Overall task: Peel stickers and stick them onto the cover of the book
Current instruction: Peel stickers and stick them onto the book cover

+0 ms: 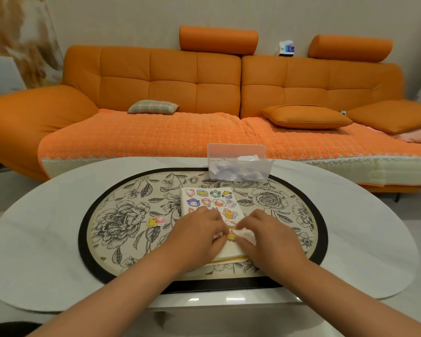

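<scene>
Both hands are set close together over the near half of the book, not touching each other. The left hand [199, 229] is curled, fingertips pinching a small yellow-and-orange cartoon sticker [231, 237] down at the cover. A scrap of white backing paper [247, 235] is pinched in the right hand [265, 235], just beside that sticker. The cream-covered rectangular book [230, 250] is laid flat, cover up, at the middle of the oval black-rimmed floral placemat [122, 215] on the white desk [34, 239]. Its long axis is run near to far, with the far end leaned slightly left. The far half of the cover is filled with rows of cartoon stickers; the near half is partly hidden by the hands. Two loose cartoon stickers [156, 221] are left on the placemat, left of the book. Past the book, a clear plastic box of paper scraps [237, 164] is stood at the placemat's far edge. Behind the desk an orange sofa [156, 76] is seen, with a plaid cushion [153, 107].
</scene>
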### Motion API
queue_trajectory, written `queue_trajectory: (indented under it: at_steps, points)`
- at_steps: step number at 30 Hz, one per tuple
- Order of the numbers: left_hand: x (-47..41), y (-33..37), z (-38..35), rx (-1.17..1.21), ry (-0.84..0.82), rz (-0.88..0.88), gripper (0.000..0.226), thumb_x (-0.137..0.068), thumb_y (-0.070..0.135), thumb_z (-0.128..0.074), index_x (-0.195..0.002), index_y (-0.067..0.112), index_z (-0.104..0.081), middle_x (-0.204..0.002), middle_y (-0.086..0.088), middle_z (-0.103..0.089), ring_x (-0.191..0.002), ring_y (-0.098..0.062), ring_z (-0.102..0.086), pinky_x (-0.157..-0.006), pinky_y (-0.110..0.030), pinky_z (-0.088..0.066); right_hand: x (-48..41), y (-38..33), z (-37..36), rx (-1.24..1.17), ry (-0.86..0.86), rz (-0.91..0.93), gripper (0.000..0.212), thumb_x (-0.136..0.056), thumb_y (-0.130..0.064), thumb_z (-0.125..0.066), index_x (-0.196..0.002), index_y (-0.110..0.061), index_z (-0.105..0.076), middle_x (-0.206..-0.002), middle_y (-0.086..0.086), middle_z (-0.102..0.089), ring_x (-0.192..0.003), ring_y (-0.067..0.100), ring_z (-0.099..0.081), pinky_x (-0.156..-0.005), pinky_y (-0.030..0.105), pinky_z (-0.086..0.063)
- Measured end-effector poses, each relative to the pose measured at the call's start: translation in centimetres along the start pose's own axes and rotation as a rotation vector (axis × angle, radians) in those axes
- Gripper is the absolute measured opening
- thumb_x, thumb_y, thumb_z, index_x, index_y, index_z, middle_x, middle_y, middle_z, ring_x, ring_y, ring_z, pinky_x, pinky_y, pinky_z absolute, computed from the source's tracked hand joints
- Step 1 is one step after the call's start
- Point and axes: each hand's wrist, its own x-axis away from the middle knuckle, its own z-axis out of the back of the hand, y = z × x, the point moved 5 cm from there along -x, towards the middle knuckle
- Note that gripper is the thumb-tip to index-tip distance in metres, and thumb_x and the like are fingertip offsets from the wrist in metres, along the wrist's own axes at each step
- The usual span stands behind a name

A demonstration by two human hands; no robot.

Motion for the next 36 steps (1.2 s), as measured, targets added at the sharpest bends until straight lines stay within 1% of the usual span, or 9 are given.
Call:
queue_trajectory:
  at_steps: [2, 5, 9, 11, 17, 21, 26, 32, 36]
  points:
    - [0.3, 0.2, 0.1, -0.004, -0.027, -0.011, 0.03, -0.098, 0.044, -0.049, -0.12, 0.036, -0.069, -0.115, 0.017, -0.06, -0.111, -0.008, -0.049, -0.082, -0.03, -0.046, 0.3, -0.3, -0.4, 0.065, 0.01, 0.113, 0.023, -0.095, -0.048, -0.057, -0.106, -0.037, -0.073, -0.102, -0.018, -0.059, -0.09, 0.009, -0.056, -0.065, 0.024, -0.044]
    - [0.7, 0.3, -0.2, -0.061, -0.103, -0.046, 0.039, -0.101, 0.048, -0.04, -0.134, 0.041, -0.059, -0.126, 0.017, -0.052, -0.117, -0.008, -0.041, -0.086, -0.028, -0.038, 0.9, -0.3, -0.7, 0.077, 0.042, 0.165, 0.031, -0.092, -0.047, -0.05, -0.091, -0.033, -0.078, -0.092, -0.017, -0.061, -0.079, 0.008, -0.053, -0.058, 0.023, -0.041]
    - [0.8, 0.7, -0.9, -0.136, -0.171, -0.063, 0.05, -0.102, 0.047, -0.03, -0.151, 0.036, -0.037, -0.138, 0.007, -0.039, -0.128, -0.015, -0.03, -0.106, -0.034, -0.028, 1.3, -0.2, -0.7, 0.037, 0.019, 0.154, 0.042, -0.093, -0.05, -0.04, -0.094, -0.031, -0.077, -0.099, -0.017, -0.06, -0.084, 0.007, -0.05, -0.062, 0.025, -0.046]
    - [0.9, 0.8, -1.0, -0.153, -0.172, -0.059, 0.052, -0.103, 0.048, -0.029, -0.153, 0.034, -0.034, -0.14, 0.006, -0.038, -0.13, -0.016, -0.029, -0.109, -0.035, -0.026, 1.4, -0.2, -0.7, 0.033, -0.006, 0.149, 0.048, -0.094, -0.052, -0.034, -0.096, -0.031, -0.077, -0.102, -0.017, -0.059, -0.085, 0.007, -0.05, -0.065, 0.026, -0.047]
    - [1.2, 0.8, -0.6, -0.172, -0.191, -0.064, 0.052, -0.101, 0.051, -0.029, -0.145, 0.028, -0.045, -0.143, 0.007, -0.04, -0.129, -0.015, -0.035, -0.103, -0.033, -0.038, 1.9, -0.4, -0.6, 0.078, -0.007, 0.161, 0.037, -0.092, -0.047, -0.041, -0.104, -0.033, -0.073, -0.101, -0.012, -0.06, -0.082, 0.011, -0.051, -0.065, 0.028, -0.045]
    - [2.1, 0.5, -0.1, -0.093, -0.213, -0.076, 0.073, -0.088, 0.063, -0.016, -0.144, 0.031, -0.049, -0.149, 0.007, -0.041, -0.138, -0.013, -0.034, -0.105, -0.034, -0.043, 1.8, -0.8, -0.6, 0.116, -0.087, 0.178, 0.04, -0.092, -0.045, -0.039, -0.125, -0.034, -0.058, -0.11, -0.006, -0.053, -0.09, 0.015, -0.048, -0.075, 0.031, -0.043]
    - [2.9, 0.0, -0.5, 0.0, -0.172, -0.084, 0.058, -0.092, 0.065, -0.033, -0.136, 0.038, -0.057, -0.146, 0.004, -0.046, -0.136, -0.015, -0.04, -0.108, -0.036, -0.041, 1.7, -0.7, -0.9, 0.1, -0.145, 0.152, 0.053, -0.088, -0.045, -0.038, -0.14, -0.036, -0.045, -0.112, -0.002, -0.046, -0.097, 0.018, -0.047, -0.084, 0.035, -0.043]
    - [3.0, 0.2, -0.6, -0.081, -0.192, -0.074, 0.066, -0.092, 0.065, -0.023, -0.147, 0.036, -0.045, -0.154, 0.006, -0.038, -0.142, -0.015, -0.033, -0.115, -0.036, -0.033, 1.8, -0.5, -0.9, 0.117, -0.129, 0.176, 0.052, -0.09, -0.049, -0.034, -0.138, -0.033, -0.048, -0.115, -0.002, -0.048, -0.098, 0.018, -0.049, -0.083, 0.033, -0.043]
    - [3.0, 0.3, -0.5, -0.15, -0.158, -0.086, 0.065, -0.096, 0.058, -0.024, -0.144, 0.025, -0.051, -0.15, 0.003, -0.047, -0.138, -0.019, -0.044, -0.111, -0.036, -0.038, 2.3, 0.0, -0.7, 0.172, -0.122, 0.204, 0.045, -0.094, -0.053, -0.037, -0.128, -0.033, -0.059, -0.117, -0.004, -0.056, -0.089, 0.015, -0.056, -0.073, 0.028, -0.038]
